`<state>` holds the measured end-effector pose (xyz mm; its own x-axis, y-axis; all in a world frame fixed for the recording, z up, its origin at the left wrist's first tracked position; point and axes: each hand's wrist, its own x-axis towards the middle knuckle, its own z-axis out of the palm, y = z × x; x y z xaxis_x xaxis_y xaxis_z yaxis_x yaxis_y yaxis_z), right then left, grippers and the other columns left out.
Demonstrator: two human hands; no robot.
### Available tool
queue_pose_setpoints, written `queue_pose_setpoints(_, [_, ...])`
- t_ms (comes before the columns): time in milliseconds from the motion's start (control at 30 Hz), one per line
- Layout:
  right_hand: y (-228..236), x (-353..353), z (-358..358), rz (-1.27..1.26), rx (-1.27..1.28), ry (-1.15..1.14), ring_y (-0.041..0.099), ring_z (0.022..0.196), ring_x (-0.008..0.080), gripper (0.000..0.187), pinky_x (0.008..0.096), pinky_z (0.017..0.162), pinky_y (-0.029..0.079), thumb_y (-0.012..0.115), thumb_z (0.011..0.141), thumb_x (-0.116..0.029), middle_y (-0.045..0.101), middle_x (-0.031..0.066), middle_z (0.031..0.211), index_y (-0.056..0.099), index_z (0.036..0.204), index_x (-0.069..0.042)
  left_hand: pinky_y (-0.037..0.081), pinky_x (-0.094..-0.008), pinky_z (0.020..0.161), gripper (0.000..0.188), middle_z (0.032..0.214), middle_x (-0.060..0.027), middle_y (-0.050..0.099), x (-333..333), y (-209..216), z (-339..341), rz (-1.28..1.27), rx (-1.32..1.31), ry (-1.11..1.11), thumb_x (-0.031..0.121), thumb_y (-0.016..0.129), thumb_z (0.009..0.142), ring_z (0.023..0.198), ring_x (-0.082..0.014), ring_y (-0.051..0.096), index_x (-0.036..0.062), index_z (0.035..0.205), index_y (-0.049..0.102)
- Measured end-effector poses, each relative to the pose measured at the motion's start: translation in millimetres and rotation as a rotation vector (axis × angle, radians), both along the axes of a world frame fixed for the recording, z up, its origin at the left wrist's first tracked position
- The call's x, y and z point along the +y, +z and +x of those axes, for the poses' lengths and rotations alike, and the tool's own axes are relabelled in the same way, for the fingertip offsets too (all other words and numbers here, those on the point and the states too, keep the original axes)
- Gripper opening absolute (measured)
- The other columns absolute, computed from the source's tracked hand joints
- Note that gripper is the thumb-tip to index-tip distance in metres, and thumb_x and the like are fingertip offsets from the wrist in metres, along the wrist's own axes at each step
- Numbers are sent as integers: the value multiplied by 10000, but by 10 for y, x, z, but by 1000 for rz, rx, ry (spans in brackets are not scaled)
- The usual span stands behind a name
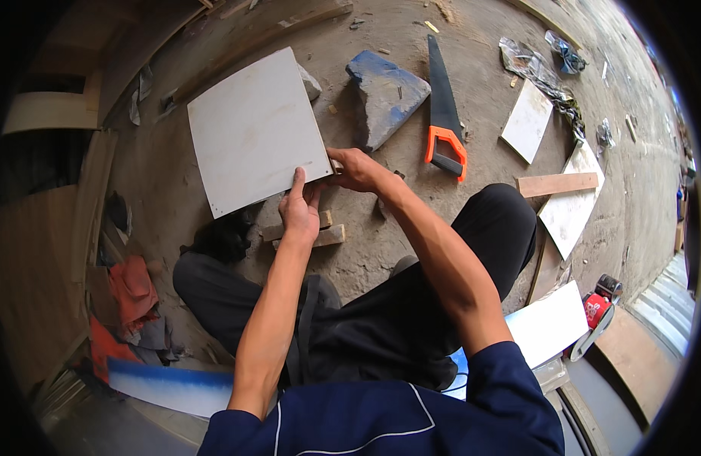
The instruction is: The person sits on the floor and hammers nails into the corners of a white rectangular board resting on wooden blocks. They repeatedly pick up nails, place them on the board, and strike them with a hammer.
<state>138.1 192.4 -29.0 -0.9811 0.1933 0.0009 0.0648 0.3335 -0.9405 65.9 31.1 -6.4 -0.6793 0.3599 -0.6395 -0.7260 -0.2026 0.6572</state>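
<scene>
My left hand grips the near edge of a square white board, thumb on its top face and fingers underneath. At the board's right corner my right hand is closed, its fingers curled around the edge and partly hidden under it. A little wood shows between that hand and the board. Small dark dots mark the board near its corners. Short wooden blocks lie on the ground just below my left hand. What supports the board from beneath is mostly hidden.
Right of the board lie a blue-stained stone block and a handsaw with an orange and black handle. Farther right are white offcuts, a wooden strip and crumpled plastic. A red power tool sits at lower right, orange cloth at left.
</scene>
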Motion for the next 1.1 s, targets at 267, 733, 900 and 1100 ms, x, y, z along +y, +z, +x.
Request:
queue_pose_setpoints(267, [-38, -34, -7, 16, 90, -44, 652, 1034, 402, 524, 446, 858, 526, 827, 758, -185, 699, 199, 1090, 617, 1216, -40, 493, -364, 1000, 409, 1225, -45, 621, 8, -18, 8, 10, -21, 16, 261, 765, 895, 1150, -190, 579, 48, 1205, 605])
queue_pose_setpoints(733, [-415, 275, 95, 386, -54, -60, 597, 1179, 390, 554, 461, 996, 494, 660, 789, -75, 648, 201, 1239, 556, 1333, -76, 508, -357, 994, 351, 1242, -25, 602, 62, 4, 43, -24, 61, -12, 250, 721, 931, 1159, -159, 571, 62, 1200, 598])
queue_pose_setpoints(900, [-392, 1133, 18, 483, -642, -403, 644, 1106, 379, 328, 476, 922, 520, 580, 850, -212, 682, 192, 1155, 674, 1156, -144, 507, -342, 974, 353, 1207, -10, 644, -8, -106, 27, -57, 153, -49, 303, 747, 912, 1113, -136, 603, 70, 1159, 648])
queue_pose_setpoints(1100, [-510, 1601, 84, 577, -616, -769, 675, 1033, 367, 289, 461, 874, 541, 602, 902, -347, 707, 161, 1101, 728, 1083, -160, 503, -326, 950, 335, 1127, 3, 680, 39, -58, 92, -72, 215, -54, 333, 757, 901, 1066, -120, 623, 65, 1089, 691])
